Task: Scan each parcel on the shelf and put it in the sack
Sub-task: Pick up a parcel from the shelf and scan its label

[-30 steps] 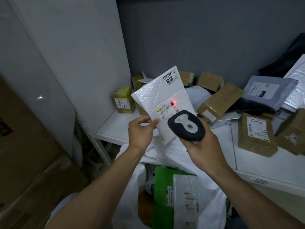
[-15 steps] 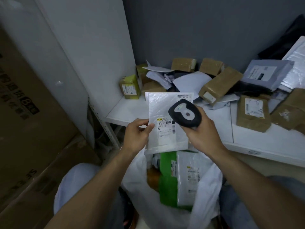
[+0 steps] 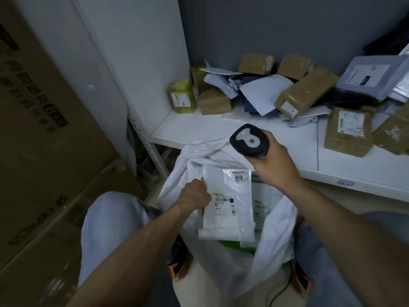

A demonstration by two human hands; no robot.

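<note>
The white mailer (image 3: 230,202) lies label up in the open mouth of the sack (image 3: 278,222), "1018" printed at its top corner. The left hand (image 3: 194,196) has its grip closed on the mailer's left edge. A green parcel (image 3: 232,243) peeks out beneath. The right hand (image 3: 274,165) hovers over the sack's far rim, grip wrapped round the black scanner (image 3: 249,140). Beyond, the white shelf (image 3: 199,131) carries a heap of brown parcels (image 3: 306,91) — cardboard cartons (image 3: 44,151) stand off to the left.

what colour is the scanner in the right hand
The scanner is black with a grey top patch; head view.
</note>
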